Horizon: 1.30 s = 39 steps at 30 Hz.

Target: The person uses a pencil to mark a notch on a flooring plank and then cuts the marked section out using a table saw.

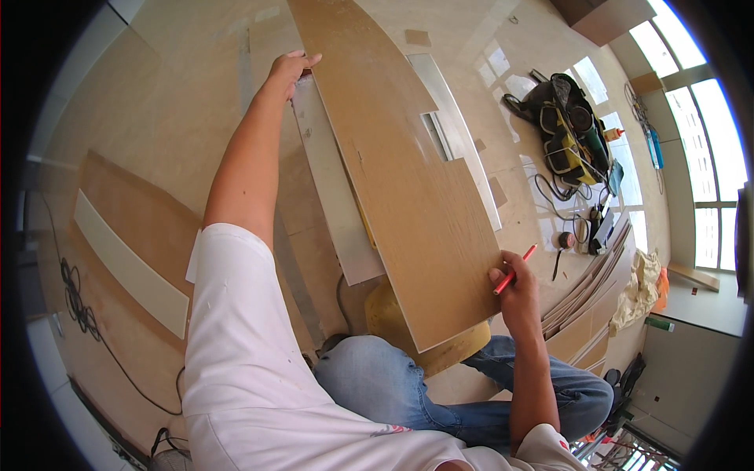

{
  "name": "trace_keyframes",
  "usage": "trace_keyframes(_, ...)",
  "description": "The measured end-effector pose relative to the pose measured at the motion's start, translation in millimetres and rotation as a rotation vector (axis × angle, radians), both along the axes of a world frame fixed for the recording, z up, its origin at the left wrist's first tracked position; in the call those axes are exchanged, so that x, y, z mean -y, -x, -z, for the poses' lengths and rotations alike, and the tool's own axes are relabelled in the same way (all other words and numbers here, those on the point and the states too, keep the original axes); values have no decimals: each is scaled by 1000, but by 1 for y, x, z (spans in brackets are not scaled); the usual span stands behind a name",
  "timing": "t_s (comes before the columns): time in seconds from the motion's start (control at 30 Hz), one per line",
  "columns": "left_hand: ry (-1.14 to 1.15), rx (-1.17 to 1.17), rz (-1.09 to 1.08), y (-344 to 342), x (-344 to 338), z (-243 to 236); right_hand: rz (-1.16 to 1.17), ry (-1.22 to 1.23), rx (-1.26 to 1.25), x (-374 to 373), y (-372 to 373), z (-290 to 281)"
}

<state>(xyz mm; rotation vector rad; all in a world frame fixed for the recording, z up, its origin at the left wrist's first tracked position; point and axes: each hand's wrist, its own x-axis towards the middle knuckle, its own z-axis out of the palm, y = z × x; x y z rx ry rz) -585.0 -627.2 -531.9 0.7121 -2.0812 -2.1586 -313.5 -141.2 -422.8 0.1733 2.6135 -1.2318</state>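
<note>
A long wood-grain plank [408,188] with a rectangular notch in its right edge lies across a pale board [330,188]. My left hand [290,72] reaches far out to the plank's left edge, closed on it with one digit over the top; its other fingers are partly hidden. Between the fingers of my right hand [518,292] is a red pencil [515,270], tilted up to the right. That hand sits at the plank's near right corner, its fingertips close to or touching the edge. Under the near end is a yellowish rounded support [455,349], partly covered.
A black and yellow tool bag [569,133] stands on the floor at the right. Near it are cables and a tape-like round tool [565,240]. Stacked wood strips [589,290] lie lower right. On the left are a white strip [129,259] and a coiled black cable [78,302].
</note>
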Motion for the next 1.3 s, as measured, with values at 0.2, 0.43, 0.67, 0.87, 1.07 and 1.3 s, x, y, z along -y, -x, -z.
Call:
trace_keyframes(0.2, 11, 1, -5, -2, -1, -2, -26, -40, -5, -4, 1, 10)
trace_keyframes(0.43, -17, -30, -41, 1, -4, 1, -23, -56, -5, -5, 2, 11)
trace_keyframes(0.67, -28, -37, -44, 3, 2, 6, -31, -60, -6, -3, 3, 13)
trace_keyframes(0.87, 8, 3, -6, 3, -1, 3, -35, -95, -12, -6, 5, 14)
trace_keyframes(1.07, -45, -24, -15, 2, 1, 6, -31, -55, 11, -4, 5, 12)
trace_keyframes(1.3, -56, -53, -23, 3, 2, 9, -32, -60, 30, -6, 6, 17)
